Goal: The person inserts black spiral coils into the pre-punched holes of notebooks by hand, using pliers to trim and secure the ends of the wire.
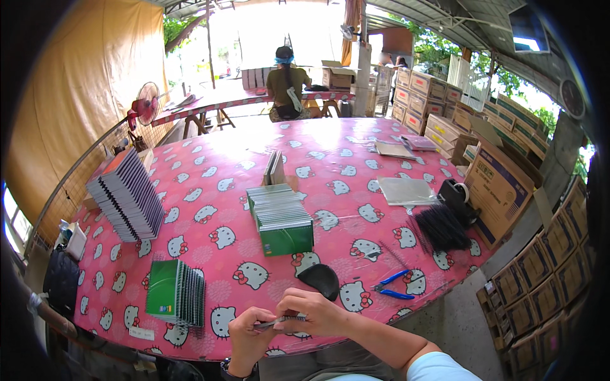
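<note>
In the head view, a slim strip-like thing (265, 325) is held between the two hands, over the near edge of the pink-covered table (343, 241). It is seen nearly edge-on, and what it is cannot be told. Its long axis is laid roughly along that edge, its right end tilted slightly away. The left end is pinched by the thumb and fingers of the left hand (246, 331); the right part is gripped from above by the right hand (311, 311), whose fingers are closed on it. It lies directly within both sets of fingertips, so neither hand is nearer.

Counted on the table: one pair of blue pliers (395, 286), toward the right of the near edge and nearer the right hand; one black half-round piece (319, 280), just beyond that hand; one bundle of black coils (443, 230) by the right edge; one green notebook stack (166, 289) toward the near left corner; one green-fronted row (286, 238) near the middle; one tall book stack (127, 197) by the left edge. Individual books cannot be counted reliably.
</note>
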### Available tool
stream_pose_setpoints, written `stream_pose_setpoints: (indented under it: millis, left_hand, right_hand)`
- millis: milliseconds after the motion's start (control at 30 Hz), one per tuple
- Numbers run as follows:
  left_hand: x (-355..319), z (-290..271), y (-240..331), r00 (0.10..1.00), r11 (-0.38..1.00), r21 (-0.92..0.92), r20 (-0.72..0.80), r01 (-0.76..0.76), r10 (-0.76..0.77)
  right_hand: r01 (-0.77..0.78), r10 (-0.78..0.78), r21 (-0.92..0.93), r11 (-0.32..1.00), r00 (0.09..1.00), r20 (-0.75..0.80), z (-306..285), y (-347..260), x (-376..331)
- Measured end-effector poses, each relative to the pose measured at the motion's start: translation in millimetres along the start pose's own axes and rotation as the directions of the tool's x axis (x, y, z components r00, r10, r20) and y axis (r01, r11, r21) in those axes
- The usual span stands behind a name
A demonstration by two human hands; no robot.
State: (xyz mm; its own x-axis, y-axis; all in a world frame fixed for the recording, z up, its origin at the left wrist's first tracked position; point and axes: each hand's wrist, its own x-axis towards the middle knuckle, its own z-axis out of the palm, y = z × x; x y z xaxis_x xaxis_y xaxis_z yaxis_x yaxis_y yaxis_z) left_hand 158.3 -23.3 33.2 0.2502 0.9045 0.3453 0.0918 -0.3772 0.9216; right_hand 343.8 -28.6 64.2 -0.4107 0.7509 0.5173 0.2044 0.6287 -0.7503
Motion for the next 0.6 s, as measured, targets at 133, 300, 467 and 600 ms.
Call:
stream_pose_setpoints:
  millis: [133, 300, 467, 600]
  left_hand:
    - [-4, -5, 6, 1.000, 0.998, 0.062, 0.031, -0.004, 0.002]
    - [-8, -10, -1, 0.997, 0.998, -0.028, -0.060, 0.048, -0.049]
    - [-16, -29, -1, 0.990, 0.995, 0.037, -0.108, 0.090, -0.086]
    - [-10, -32, 2, 0.993, 0.996, -0.024, -0.087, 0.081, -0.083]
  right_hand:
    - [-0.030, 0.036, -0.089, 0.996, 0.998, 0.060, -1, -4, 3]
    - [0.086, -0.084, -0.102, 0.991, 0.996, 0.029, 6, -5, 7]
    - [0.135, -0.120, -0.178, 0.975, 0.988, 0.096, 25, -11, 23]
    - [0.082, -0.062, -0.196, 0.977, 0.992, 0.105, 22, -11, 28]
